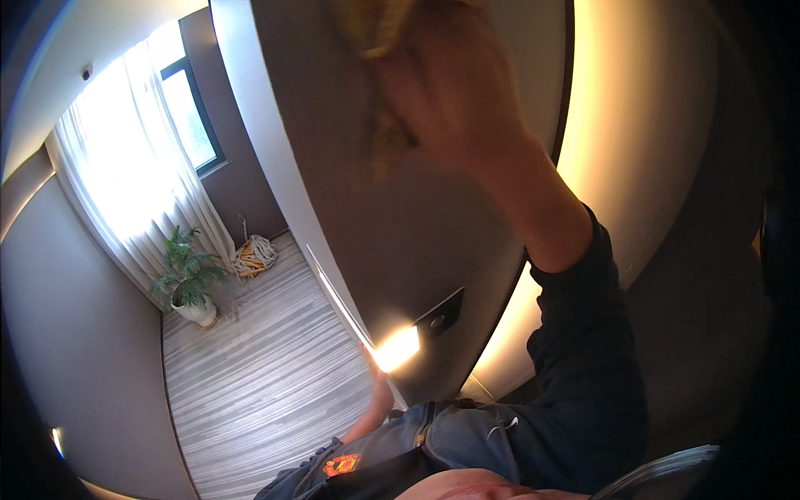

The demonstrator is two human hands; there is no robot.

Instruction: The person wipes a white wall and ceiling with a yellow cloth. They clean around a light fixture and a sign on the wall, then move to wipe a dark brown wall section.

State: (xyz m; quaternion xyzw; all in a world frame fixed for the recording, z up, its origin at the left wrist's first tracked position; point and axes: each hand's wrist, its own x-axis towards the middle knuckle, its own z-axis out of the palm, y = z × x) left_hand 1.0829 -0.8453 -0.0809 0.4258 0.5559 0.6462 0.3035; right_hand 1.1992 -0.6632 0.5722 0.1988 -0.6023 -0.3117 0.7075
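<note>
A dark brown door panel [387, 237] fills the middle of the view, tilted by the lens. Near the top, my right hand [450, 94] is raised against its face, blurred, with a yellowish-brown cloth [375, 28] bunched in its fingers. Parts of that cloth are lost in shadow and blur. Low down, my left hand [379, 390] grips the panel's pale edge, its fingers partly hidden. Just right of it, a bright light patch [398, 349] shines beside a dark lock plate [440, 319] with a round part.
Left of the panel, a striped grey floor [269, 362] runs to a window with white curtains [125, 156]. A potted plant [190, 275] and a bundle of white rope with yellow rungs or sticks [255, 256] stand there. A lit curved wall [612, 137] lies at the right.
</note>
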